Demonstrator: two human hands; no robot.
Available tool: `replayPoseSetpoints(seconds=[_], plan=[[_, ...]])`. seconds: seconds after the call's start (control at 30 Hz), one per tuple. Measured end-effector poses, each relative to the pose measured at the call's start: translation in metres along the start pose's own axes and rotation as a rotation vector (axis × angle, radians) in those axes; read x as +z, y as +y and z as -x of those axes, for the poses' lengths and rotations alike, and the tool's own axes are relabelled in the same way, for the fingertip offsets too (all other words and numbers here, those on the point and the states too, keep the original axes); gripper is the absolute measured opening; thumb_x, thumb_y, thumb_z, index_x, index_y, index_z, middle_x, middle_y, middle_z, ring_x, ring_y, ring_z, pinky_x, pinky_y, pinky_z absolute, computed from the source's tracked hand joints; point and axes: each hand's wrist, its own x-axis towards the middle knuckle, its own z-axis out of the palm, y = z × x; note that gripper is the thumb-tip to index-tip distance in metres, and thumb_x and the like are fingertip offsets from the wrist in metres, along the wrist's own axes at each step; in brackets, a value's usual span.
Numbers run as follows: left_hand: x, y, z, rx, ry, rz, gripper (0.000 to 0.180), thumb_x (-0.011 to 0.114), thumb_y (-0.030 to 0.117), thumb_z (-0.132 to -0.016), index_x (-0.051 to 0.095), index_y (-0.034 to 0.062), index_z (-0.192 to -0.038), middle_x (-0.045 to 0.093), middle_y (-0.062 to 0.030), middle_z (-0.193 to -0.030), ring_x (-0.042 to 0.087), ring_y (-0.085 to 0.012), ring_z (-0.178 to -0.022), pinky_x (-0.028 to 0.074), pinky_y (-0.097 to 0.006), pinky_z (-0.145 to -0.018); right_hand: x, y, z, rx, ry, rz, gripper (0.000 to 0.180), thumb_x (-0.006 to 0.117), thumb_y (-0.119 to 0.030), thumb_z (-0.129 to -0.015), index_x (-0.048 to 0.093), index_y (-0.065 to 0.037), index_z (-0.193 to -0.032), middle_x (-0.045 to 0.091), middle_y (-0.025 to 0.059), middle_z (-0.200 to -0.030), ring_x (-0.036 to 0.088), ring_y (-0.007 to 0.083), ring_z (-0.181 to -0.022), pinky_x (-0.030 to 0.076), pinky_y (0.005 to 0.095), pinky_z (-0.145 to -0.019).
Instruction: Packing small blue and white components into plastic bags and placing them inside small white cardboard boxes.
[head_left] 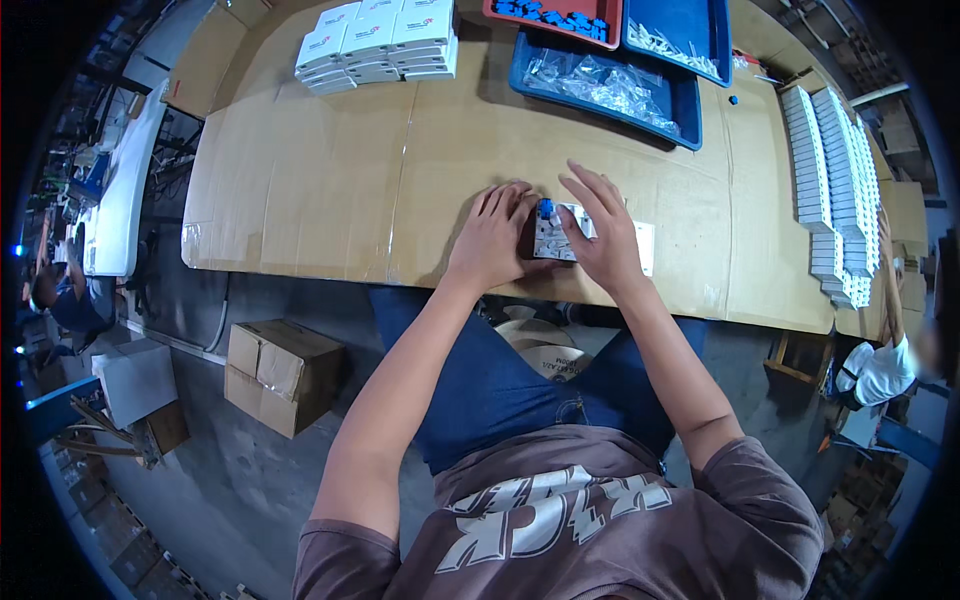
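Observation:
In front of me on the cardboard-covered table lies a small open white box [553,246] with pale contents that I cannot make out singly. A small blue piece [546,209] sits at its far left corner. My left hand [490,238] curls round the box's left side, its thumb along the near edge and its fingers bent at the far left corner. Over the right part of the box hovers my right hand [608,240], open, with its fingers apart and the thumb over the contents. A white flap or card [646,248] shows to the right, partly hidden by that hand.
White boxes [376,38] are stacked at the far left, and longer stacks [838,185] stand at the right edge. Far trays hold blue pieces [560,18], white parts [668,50] and clear bags [605,88]. People work at both sides. A carton [282,375] stands on the floor.

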Motion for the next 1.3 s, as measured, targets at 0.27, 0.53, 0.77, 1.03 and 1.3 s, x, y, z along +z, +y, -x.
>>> replayPoseSetpoints(seconds=[0.27,0.53,0.77,1.03,1.3], plan=[[0.003,0.002,0.002,0.052,0.026,-0.013,0.09,0.085,0.054,-0.068,0.055,0.0034,-0.136,0.051,-0.0139,-0.142,0.045,-0.0317,-0.14,0.031,-0.049,-0.122,-0.016,0.001,0.01,0.03,-0.353,0.278,0.041,0.067,-0.035,-0.097,0.071,-0.012,-0.131,0.039,0.017,-0.161,0.041,0.0356,-0.147,0.03,0.0577,-0.121],[0.0,0.005,-0.002,0.057,0.041,-0.031,0.088,0.083,0.062,-0.071,0.058,0.0039,-0.133,0.053,-0.0132,-0.14,0.047,-0.0316,-0.138,0.033,-0.049,-0.12,-0.073,0.026,0.071,0.879,-0.21,0.446,0.062,0.082,-0.051,-0.083,0.064,-0.002,-0.116,0.063,0.0151,-0.116,0.069,0.0355,-0.102,0.056,0.0464,-0.083],[-0.002,0.01,-0.002,0.002,0.027,-0.001,0.089,0.085,0.056,-0.074,0.053,0.0049,-0.14,0.055,-0.0123,-0.141,0.051,-0.0357,-0.132,0.037,-0.049,-0.115,-0.073,0.038,0.081,0.893,-0.153,0.183,0.056,0.088,-0.037,-0.078,0.059,0.0,-0.108,0.065,0.0173,-0.11,0.069,0.0353,-0.097,0.056,0.0455,-0.083],[0.017,0.061,0.026,-0.288,0.171,1.202,0.062,0.073,0.018,-0.094,0.045,-0.0006,-0.146,0.056,-0.0115,-0.141,0.052,-0.0205,-0.135,0.035,-0.041,-0.121,-0.097,0.038,0.101,0.669,0.234,-0.625,0.03,0.071,0.001,-0.089,0.059,-0.001,-0.116,0.063,0.0028,-0.1,0.062,0.0109,-0.089,0.05,0.0268,-0.083],[-0.006,0.123,0.06,-0.46,0.2,2.076,0.078,0.072,0.033,-0.084,0.045,-0.0053,-0.147,0.05,-0.0203,-0.152,0.046,-0.0368,-0.143,0.032,-0.052,-0.125,-0.168,0.013,0.12,0.71,0.478,-1.242,0.023,0.073,0.002,-0.089,0.062,-0.006,-0.107,0.069,0.004,-0.097,0.068,0.0147,-0.091,0.055,0.0305,-0.082]])
